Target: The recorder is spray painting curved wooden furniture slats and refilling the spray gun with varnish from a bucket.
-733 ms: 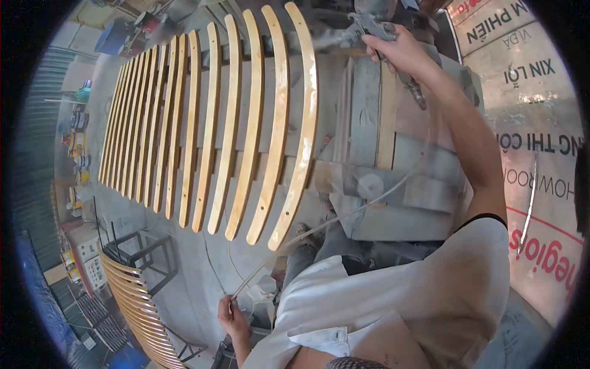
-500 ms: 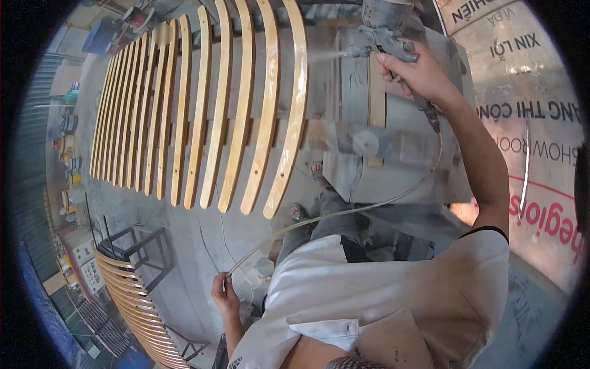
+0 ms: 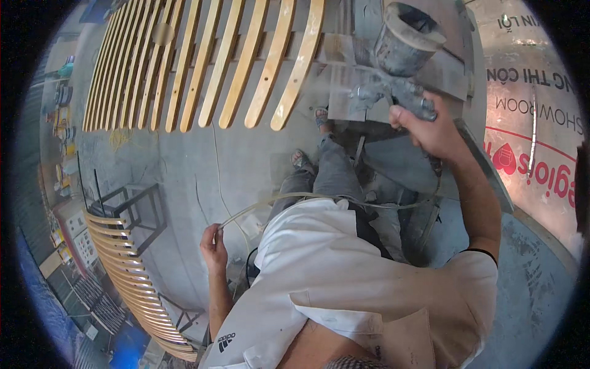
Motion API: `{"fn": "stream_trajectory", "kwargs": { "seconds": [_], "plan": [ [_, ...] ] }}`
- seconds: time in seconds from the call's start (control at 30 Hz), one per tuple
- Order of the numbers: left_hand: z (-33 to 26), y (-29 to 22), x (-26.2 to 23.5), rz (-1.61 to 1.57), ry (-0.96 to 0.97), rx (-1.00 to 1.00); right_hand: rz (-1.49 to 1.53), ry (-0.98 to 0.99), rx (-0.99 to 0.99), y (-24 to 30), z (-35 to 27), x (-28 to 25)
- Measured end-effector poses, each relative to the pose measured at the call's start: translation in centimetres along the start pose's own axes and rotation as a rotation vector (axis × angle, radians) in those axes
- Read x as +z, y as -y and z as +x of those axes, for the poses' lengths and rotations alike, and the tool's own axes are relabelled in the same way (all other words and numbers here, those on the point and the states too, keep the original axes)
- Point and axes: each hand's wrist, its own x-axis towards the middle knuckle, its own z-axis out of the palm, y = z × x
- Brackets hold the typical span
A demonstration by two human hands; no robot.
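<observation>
My right hand (image 3: 433, 126) is wrapped round the handle of a grey, paint-crusted spray gun (image 3: 415, 98). A large dirty cup (image 3: 402, 55) stands on top of the gun. Faint mist leaves the nozzle leftward, toward the lower end of the rightmost curved wooden slat (image 3: 301, 64). More curved, pale slats lie side by side to its left, glossy in places. Down at the left, my left hand (image 3: 214, 246) pinches a thin pale hose (image 3: 279, 198). That hose crosses in front of my body and rises to the gun's handle.
A second row of curved slats (image 3: 132, 270) stands at the lower left beside a dark metal frame (image 3: 144, 212). A printed sheet (image 3: 528, 117) covers the right side. Thin lines trail over the grey floor (image 3: 178, 166) near my feet.
The gun has come toward me, from the slat's upper part to its near end. My view has shifted, so the slats appear higher. My left hand keeps its pinch on the hose.
</observation>
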Motion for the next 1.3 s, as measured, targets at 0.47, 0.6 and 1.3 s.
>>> {"fn": "stream_trajectory", "kwargs": {
  "seconds": [0.47, 0.6, 1.3],
  "plan": [
    [-0.6, 1.5, -0.8, 0.020, -0.017, 0.090, 0.224, -0.055, 0.015, -6.6, 0.1, 3.0],
    [0.4, 0.6, -0.1, -0.041, -0.051, 0.039, 0.222, -0.329, -0.048, -5.5, 6.1, -2.2],
    [-0.5, -9.5, 1.5, -0.199, -0.321, -0.404, 0.197, -0.040, -0.491, 15.9, 41.7, -3.3]
  ]
}}
